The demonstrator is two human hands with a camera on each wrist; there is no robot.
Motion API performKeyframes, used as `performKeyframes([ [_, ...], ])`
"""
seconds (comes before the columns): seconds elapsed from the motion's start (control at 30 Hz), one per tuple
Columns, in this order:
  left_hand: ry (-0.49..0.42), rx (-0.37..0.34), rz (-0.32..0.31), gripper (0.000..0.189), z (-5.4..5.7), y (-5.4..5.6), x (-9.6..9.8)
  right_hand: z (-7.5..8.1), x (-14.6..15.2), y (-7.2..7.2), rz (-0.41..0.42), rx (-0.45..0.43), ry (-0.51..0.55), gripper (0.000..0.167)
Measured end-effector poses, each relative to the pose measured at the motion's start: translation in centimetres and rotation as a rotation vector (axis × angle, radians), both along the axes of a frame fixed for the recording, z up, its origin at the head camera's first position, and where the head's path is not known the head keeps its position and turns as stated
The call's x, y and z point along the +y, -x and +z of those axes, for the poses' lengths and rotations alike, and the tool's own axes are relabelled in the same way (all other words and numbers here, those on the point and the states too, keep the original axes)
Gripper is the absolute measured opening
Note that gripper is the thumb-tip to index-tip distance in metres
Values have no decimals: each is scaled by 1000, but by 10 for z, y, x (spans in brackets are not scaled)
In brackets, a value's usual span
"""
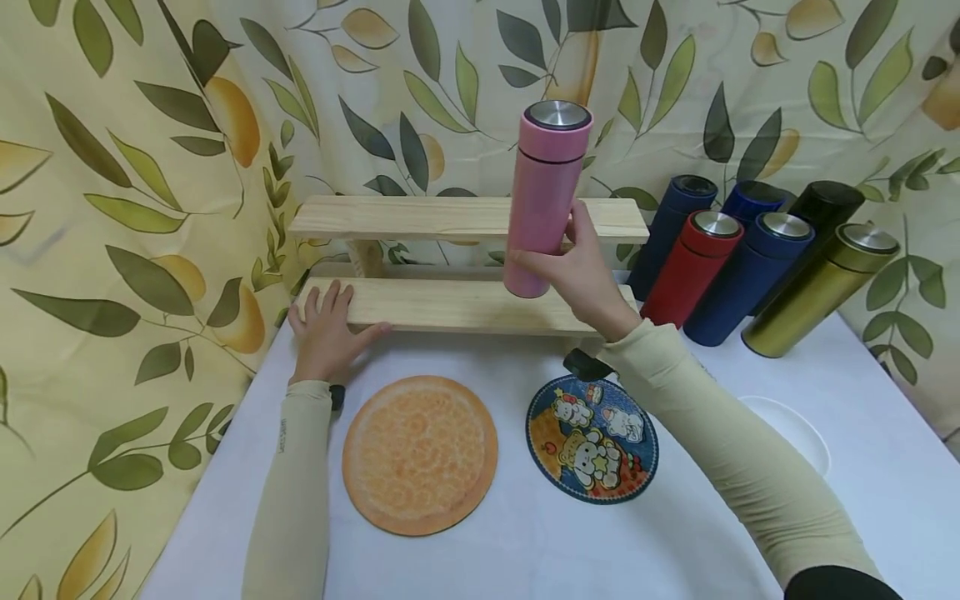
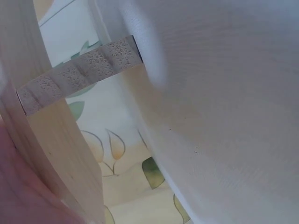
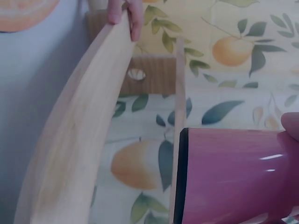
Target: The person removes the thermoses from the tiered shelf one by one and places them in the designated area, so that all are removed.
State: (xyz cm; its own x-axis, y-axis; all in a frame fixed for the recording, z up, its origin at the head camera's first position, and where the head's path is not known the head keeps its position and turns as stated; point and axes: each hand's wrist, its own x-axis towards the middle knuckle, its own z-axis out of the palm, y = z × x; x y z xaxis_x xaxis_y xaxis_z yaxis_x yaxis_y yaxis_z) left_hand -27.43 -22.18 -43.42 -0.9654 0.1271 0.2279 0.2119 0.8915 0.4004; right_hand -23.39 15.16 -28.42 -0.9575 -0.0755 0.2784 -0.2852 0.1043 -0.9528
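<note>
My right hand (image 1: 581, 279) grips a pink thermos bottle (image 1: 546, 200) near its base, holding it slightly tilted in front of the two-tier wooden shelf (image 1: 450, 304). The bottle has a silver-topped lid; its dark base rim and glossy pink side (image 3: 233, 172) show in the right wrist view. At the left end of the lower board, my left hand (image 1: 326, 333) holds the edge, with fingers over the top and thumb along the front. In the right wrist view those fingers (image 3: 135, 21) straddle the board. A leg of the shelf (image 2: 79, 74) shows in the left wrist view.
Several thermos bottles stand right of the shelf, among them a red one (image 1: 693, 267), a blue one (image 1: 748, 279) and a gold one (image 1: 821, 292). On the white table lie a round orange-brown mat (image 1: 420, 454), a round cartoon mat (image 1: 592, 442) and a white disc (image 1: 787, 433). Leaf-patterned cloth hangs behind.
</note>
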Motion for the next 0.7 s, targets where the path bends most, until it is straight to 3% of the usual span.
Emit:
performKeyframes([
  [0.47,0,1,-12,105,0,-3,2,-10,72,-41,-156,-18,-145,85],
  [0.7,0,-2,-12,106,3,-2,2,-15,98,-55,-186,-21,-152,85],
])
